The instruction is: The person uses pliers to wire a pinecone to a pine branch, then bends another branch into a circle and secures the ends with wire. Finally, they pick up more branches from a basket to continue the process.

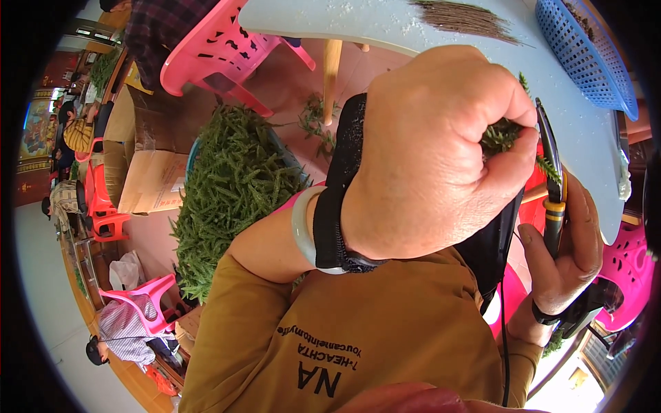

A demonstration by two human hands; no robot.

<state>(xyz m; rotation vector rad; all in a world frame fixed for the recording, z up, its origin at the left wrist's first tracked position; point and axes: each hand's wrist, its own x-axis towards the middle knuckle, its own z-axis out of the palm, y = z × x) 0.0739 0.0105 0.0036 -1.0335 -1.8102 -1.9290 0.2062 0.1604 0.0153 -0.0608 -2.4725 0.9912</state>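
My left hand (441, 151), large in the middle of the view, is closed with thumb and fingers pinching small green artificial-looking sprigs (501, 136). Their lower part is hidden behind the hand. To its right, my right hand (568, 248) is wrapped around a pair of pliers (553, 206) with dark and yellow handles. The tool points up, its dark jaws close beside the left fingertips and the sprigs. Whether the jaws touch a stem cannot be made out. A pale bangle and a black strap circle my left wrist.
A pale table (385, 27) bears a bundle of thin brown stems (471, 20) and a blue basket (585, 62). Left of me, green sprigs (234, 186) heap over a blue tub, near an open carton (155, 182) and a pink chair (227, 51). Other people sit farther left.
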